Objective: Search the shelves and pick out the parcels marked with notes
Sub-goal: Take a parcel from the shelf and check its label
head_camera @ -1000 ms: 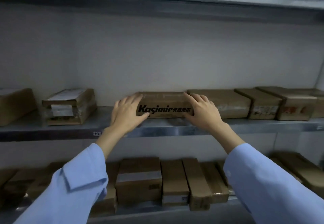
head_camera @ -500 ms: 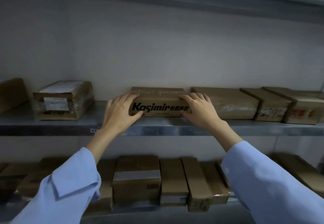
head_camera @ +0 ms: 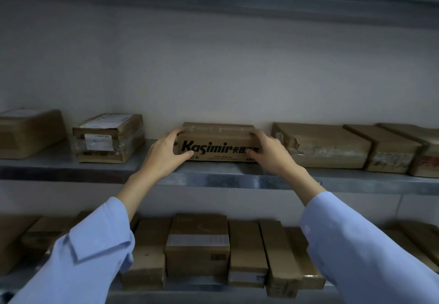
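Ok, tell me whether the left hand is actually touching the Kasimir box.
Touching. The head view shows the left hand gripping the Kasimir box at its left end, thumb on the printed front, fingers over the top edge.

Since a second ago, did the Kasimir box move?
Yes. The Kasimir box slid left along the shelf: a gap has opened to the plain box on its right, and it sits nearer the labelled parcel on its left.
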